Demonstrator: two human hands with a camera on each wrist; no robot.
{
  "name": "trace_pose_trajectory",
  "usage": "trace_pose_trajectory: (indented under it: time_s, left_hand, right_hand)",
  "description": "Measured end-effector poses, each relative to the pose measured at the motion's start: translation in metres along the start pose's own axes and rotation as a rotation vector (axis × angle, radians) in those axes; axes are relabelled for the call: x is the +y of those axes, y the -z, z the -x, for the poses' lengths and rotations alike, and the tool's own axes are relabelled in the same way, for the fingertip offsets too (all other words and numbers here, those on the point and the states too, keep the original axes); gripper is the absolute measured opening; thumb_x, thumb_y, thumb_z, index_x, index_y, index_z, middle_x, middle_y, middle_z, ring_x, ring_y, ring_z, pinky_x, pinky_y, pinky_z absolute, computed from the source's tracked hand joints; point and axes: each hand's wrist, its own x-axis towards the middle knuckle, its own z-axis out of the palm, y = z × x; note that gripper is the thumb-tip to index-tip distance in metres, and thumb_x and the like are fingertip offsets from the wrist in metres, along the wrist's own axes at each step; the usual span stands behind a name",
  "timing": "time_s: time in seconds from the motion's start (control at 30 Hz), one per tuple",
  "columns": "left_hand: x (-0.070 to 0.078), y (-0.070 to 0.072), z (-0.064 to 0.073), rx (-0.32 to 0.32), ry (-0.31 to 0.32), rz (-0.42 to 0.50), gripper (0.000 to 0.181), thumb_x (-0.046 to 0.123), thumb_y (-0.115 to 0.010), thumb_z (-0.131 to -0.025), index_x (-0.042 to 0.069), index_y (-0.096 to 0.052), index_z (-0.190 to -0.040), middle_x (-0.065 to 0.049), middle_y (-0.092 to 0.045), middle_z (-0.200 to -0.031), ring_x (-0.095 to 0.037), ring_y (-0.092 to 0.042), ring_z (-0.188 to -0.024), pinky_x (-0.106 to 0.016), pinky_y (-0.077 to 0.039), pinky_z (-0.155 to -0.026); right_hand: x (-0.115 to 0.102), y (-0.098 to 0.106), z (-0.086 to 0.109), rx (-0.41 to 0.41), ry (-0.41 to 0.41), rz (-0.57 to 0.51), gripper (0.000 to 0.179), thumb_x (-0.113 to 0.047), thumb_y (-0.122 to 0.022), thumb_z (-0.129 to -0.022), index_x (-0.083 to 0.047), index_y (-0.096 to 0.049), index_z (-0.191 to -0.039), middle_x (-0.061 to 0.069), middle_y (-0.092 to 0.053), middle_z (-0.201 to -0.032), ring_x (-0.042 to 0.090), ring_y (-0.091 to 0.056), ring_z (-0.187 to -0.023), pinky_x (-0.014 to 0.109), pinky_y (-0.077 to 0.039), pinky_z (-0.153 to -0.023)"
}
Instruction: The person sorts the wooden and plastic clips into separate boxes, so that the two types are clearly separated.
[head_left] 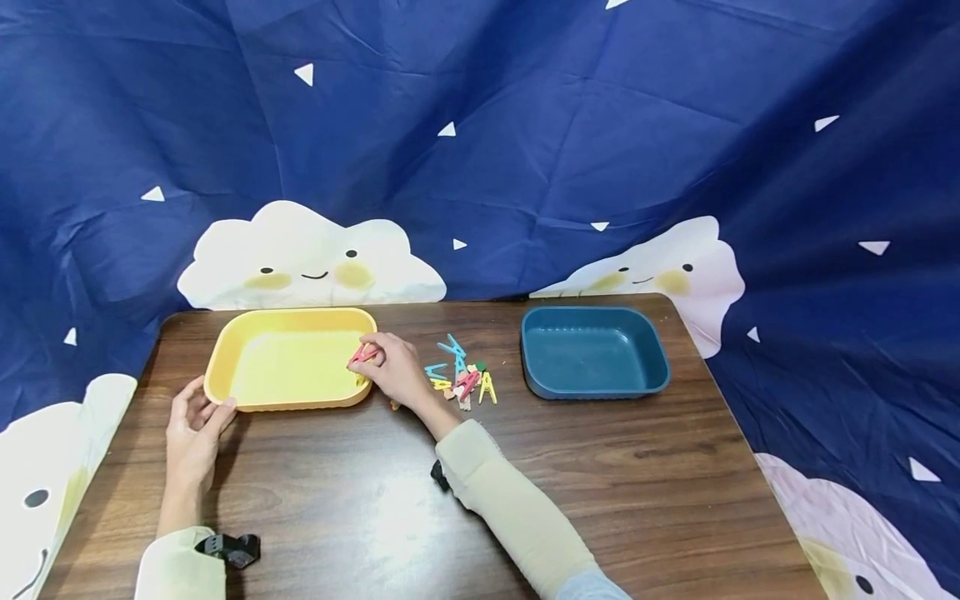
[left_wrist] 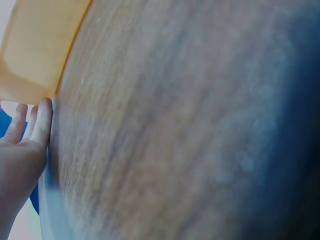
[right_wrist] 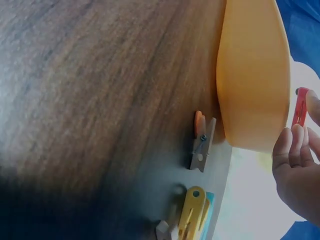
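Note:
My right hand (head_left: 397, 367) pinches a red clothespin (head_left: 363, 356) over the right end of a yellow tray (head_left: 300, 406). In the right wrist view the red clothespin (right_wrist: 300, 107) sits between thumb and fingertips, above the tray's rim. A yellow clothespin (head_left: 361, 379) shows inside the tray by its right wall. My left hand (head_left: 193, 433) touches the tray's front left corner, its fingers fairly straight against the tray (left_wrist: 35, 55) in the left wrist view. Right of my right hand lies a pile of clothespins (head_left: 467, 383) in red, yellow, blue and wood.
A dark blue tray (head_left: 592, 393) stands at the table's right back. On the wooden table (head_left: 337, 500), a wooden clothespin with an orange piece (right_wrist: 201, 142) lies beside the yellow tray. A blue curtain (head_left: 480, 167) with printed clouds hangs behind the table.

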Motion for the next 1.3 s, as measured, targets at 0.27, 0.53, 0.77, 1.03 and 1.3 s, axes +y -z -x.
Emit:
trace_pose_trajectory:
  time_s: [0.27, 0.53, 0.77, 1.03, 1.3]
  left_hand:
    - [-0.003, 0.001, 0.0, -0.007, -0.004, -0.022, 0.06, -0.012, -0.066, -0.091, 0.016, -0.05, -0.142, -0.001, -0.055, -0.12, -0.008, -0.058, -0.106, -0.012, -0.054, -0.079]
    - [0.0, 0.003, 0.001, -0.015, -0.01, -0.012, 0.06, -0.01, -0.068, -0.091, 0.015, -0.05, -0.142, -0.001, -0.056, -0.121, -0.009, -0.058, -0.106, -0.013, -0.054, -0.079]
    - [-0.001, 0.001, 0.002, -0.013, -0.002, -0.019, 0.06, -0.01, -0.069, -0.091, 0.016, -0.05, -0.142, 0.0, -0.056, -0.12, -0.008, -0.058, -0.106, -0.013, -0.054, -0.08]
    - [0.0, -0.001, -0.001, -0.003, 0.011, -0.016, 0.062, -0.012, -0.066, -0.091, 0.015, -0.049, -0.144, -0.001, -0.055, -0.122, -0.01, -0.057, -0.107, -0.013, -0.054, -0.08]
    - [-0.001, 0.0, 0.0, -0.01, 0.0, -0.017, 0.06, -0.011, -0.066, -0.092, 0.015, -0.049, -0.142, -0.001, -0.055, -0.12, -0.008, -0.058, -0.105, -0.012, -0.054, -0.079]
  right_hand:
    - [-0.002, -0.003, 0.003, -0.034, 0.01, 0.016, 0.048, -0.029, -0.083, -0.088, -0.009, -0.068, -0.129, -0.005, -0.06, -0.094, 0.001, -0.052, -0.073, 0.014, -0.044, -0.064]
    - [-0.003, -0.007, 0.001, -0.034, 0.03, 0.038, 0.046, -0.027, -0.084, -0.086, -0.01, -0.071, -0.126, -0.004, -0.063, -0.098, 0.003, -0.051, -0.076, 0.013, -0.043, -0.065]
    - [0.0, -0.005, 0.0, -0.025, 0.037, 0.026, 0.041, -0.025, -0.085, -0.085, -0.011, -0.074, -0.122, 0.001, -0.068, -0.11, 0.006, -0.059, -0.092, 0.013, -0.046, -0.08]
    - [0.003, -0.004, 0.0, -0.027, 0.032, -0.023, 0.039, -0.022, -0.082, -0.088, -0.009, -0.072, -0.124, 0.007, -0.067, -0.109, 0.009, -0.057, -0.081, 0.016, -0.047, -0.073]
    - [0.011, -0.002, 0.004, -0.016, 0.01, -0.132, 0.033, -0.017, -0.08, -0.09, -0.006, -0.072, -0.12, 0.01, -0.061, -0.099, 0.003, -0.052, -0.066, 0.018, -0.05, -0.06]
